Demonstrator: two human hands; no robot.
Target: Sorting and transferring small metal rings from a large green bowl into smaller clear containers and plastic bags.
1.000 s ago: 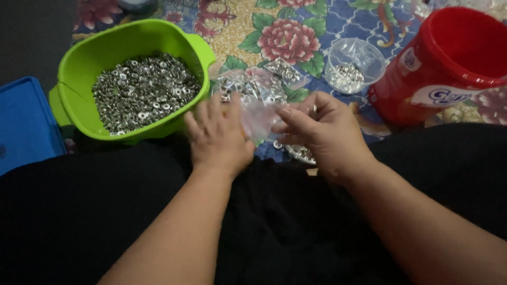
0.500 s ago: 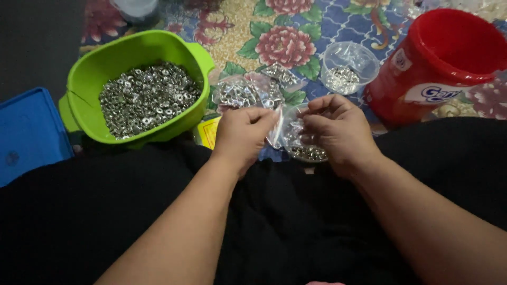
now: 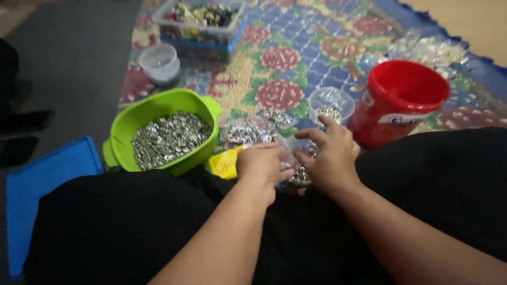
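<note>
On the flowered mat [image 3: 317,58], just before the knees, a small clear bag of metal pieces [image 3: 298,169] is pinched between the left hand [image 3: 261,166] and right hand [image 3: 330,158], fingers clenched on it. It has been lowered from half a second ago, beside the green bowl [image 3: 163,137]; bagging seems ongoing.

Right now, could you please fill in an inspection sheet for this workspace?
Surface: flowered mat on a grey floor.
Job's things: small clear bag of silvery metal pieces between both hands; more filled bags behind it.
Clutter: green bowl full of metal pieces, red bucket, clear cup, white tub, clear box of mixed items, blue lid, yellow packet.
Grippers: left hand and right hand pinch the bag.
Cables: nothing seen.
Surroundings: more clear bags at the mat's far edge.
</note>
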